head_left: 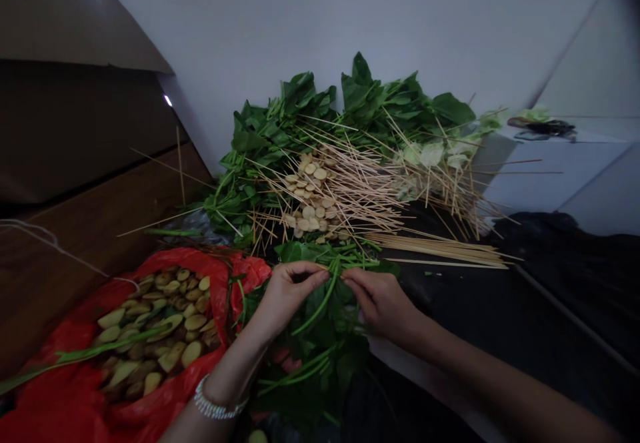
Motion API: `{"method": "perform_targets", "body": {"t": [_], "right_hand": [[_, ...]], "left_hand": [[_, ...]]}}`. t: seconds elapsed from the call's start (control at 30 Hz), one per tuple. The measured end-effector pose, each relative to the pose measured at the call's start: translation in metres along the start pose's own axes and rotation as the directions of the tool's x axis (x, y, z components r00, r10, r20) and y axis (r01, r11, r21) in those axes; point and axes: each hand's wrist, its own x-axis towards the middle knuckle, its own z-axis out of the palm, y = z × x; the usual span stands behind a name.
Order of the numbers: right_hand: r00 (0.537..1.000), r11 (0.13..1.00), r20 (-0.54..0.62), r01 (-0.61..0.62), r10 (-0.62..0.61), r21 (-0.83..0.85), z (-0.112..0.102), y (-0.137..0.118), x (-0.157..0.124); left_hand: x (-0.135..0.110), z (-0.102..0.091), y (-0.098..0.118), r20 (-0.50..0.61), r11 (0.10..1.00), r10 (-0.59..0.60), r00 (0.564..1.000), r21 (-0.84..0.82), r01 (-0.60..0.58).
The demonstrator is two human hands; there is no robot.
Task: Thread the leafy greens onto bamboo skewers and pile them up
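Observation:
My left hand, with a beaded bracelet at the wrist, pinches at the stems of a leafy green. Facing it, my right hand has thumb and forefinger pressed together on the same stems, close to the left fingertips. Any skewer between the fingers is too small to make out. Below both hands lies a heap of loose leafy greens. Just beyond them rests a bundle of bare bamboo skewers.
A red plastic bag of cut potatoes stands at left, a long green stalk across it. Behind are skewered potato slices, skewered greens and skewered cabbage against a white wall. Black plastic spreads at right.

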Motion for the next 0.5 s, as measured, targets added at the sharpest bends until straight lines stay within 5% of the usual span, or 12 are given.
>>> {"method": "perform_targets", "body": {"t": [0.13, 0.23, 0.33, 0.43, 0.5], "right_hand": [[0.989, 0.998, -0.140, -0.048, 0.053, 0.035, -0.017, 0.003, 0.005], [0.939, 0.977, -0.287, -0.149, 0.188, 0.152, -0.035, 0.008, 0.009], [0.882, 0.931, -0.363, -0.191, 0.302, 0.311, -0.048, 0.013, 0.011], [0.866, 0.894, -0.363, -0.182, 0.343, 0.410, -0.052, 0.015, 0.011], [0.869, 0.888, -0.350, -0.189, 0.350, 0.419, -0.050, 0.016, 0.011]], "left_hand": [[0.003, -0.005, 0.002, -0.134, 0.995, 0.101, 0.986, 0.004, -0.101], [0.002, -0.005, -0.002, -0.213, 0.980, 0.193, 0.958, 0.080, -0.180], [-0.005, 0.004, -0.008, 0.047, 0.870, 0.367, 0.929, 0.337, -0.360], [-0.013, 0.016, -0.012, 0.430, 0.632, 0.419, 0.800, 0.494, -0.597], [-0.017, 0.022, -0.015, 0.527, 0.515, 0.389, 0.756, 0.556, -0.653]]}}
